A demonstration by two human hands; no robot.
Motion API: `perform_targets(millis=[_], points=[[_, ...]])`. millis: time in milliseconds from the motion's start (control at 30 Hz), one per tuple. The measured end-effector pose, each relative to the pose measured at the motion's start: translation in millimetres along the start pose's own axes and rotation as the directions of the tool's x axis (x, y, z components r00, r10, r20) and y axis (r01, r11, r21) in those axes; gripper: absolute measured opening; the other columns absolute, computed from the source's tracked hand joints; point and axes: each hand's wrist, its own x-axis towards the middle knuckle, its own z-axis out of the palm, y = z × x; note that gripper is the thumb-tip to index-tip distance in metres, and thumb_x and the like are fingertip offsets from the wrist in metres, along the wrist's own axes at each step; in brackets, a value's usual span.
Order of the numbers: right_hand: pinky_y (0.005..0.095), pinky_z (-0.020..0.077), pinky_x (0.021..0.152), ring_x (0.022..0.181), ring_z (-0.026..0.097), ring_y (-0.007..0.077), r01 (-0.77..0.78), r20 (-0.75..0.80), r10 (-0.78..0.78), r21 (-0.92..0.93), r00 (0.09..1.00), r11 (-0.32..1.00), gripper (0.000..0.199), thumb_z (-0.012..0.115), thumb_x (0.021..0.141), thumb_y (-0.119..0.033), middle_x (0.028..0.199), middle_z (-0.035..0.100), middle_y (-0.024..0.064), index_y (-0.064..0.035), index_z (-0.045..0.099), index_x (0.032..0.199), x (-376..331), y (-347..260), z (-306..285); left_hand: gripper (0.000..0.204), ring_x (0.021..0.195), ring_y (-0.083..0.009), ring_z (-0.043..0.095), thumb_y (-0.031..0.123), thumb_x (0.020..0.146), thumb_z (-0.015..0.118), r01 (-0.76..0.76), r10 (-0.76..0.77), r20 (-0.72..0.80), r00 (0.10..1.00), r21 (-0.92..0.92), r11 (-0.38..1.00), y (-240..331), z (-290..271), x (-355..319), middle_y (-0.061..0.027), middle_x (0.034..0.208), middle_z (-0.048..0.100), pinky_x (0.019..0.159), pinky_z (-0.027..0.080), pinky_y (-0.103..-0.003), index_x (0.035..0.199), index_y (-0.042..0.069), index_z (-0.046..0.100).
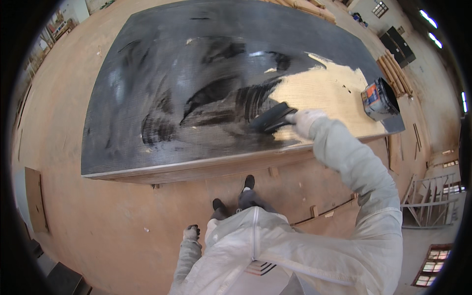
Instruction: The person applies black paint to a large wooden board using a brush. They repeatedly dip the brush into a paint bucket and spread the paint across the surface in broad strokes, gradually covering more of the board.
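My right hand [307, 122], in a pale glove, grips a wide black spreader [270, 119]. Its blade rests on a large panel [132, 110], where black coating meets bare pale wood. Glossy dark streaks and smears cover the left and middle of the panel; the right part shows light wood with a few dark specks. Toward the right end stands an open bucket [377, 102] with black-smeared walls and a coloured label. My left hand [191, 232] hangs low beside my body, away from the panel, its dark-stained fingers curled with nothing visible in them.
The panel tops a thick stack whose front edge [221, 166] faces me. Long timbers [393, 73] lie beyond its right end, more wood [309, 9] at the far side. A metal frame [430, 204] stands at right, an upright board [34, 199] at left.
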Motion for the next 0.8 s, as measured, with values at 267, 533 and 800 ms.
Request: perform_targets(millis=[267,533,800], points=[[0.0452,0.0573,0.102,0.118,0.074,0.0341,-0.152,0.114,0.144,0.057,0.983,0.987,0.038,0.053,0.107,-0.027,0.123,0.078,0.016,-0.0228,0.071,0.141,3.8,5.7,5.4,0.019,0.056,-0.0186,0.062,0.022,0.103,0.065,0.102,-0.098,-0.036,0.995,0.131,0.986,-12.4,-18.1,3.9,-0.008,0.075,0.071,0.048,0.047,-0.037,0.11,0.008,0.076],[0.0451,0.0574,0.103,0.116,0.075,0.036,-0.178,0.107,0.186,-0.078,0.977,0.981,0.037,0.056,0.102,-0.02,0.123,0.077,0.0218,-0.0082,0.074,0.132,31.7,-0.5,9.7,0.019,0.058,-0.0178,0.063,0.021,0.103,0.064,0.005,-0.006,0.006,1.0,0.113,0.994,6.3,-31.1,15.5,-0.0074,0.079,0.073,0.049,0.048,-0.036,0.11,0.009,0.077],[0.0453,0.0622,0.09,0.104,0.079,0.0343,-0.178,-0.034,0.177,-0.027,0.984,0.984,0.032,0.055,0.101,-0.021,0.107,0.081,0.0183,-0.0066,0.081,0.113,-46.2,-12.8,30.2,0.019,0.061,-0.0176,0.065,0.021,0.102,0.065,0.045,-0.045,0.001,0.999,-0.076,0.996,-26.3,-35.3,19.2,-0.0073,0.081,0.074,0.05,0.05,-0.036,0.11,0.008,0.077]])
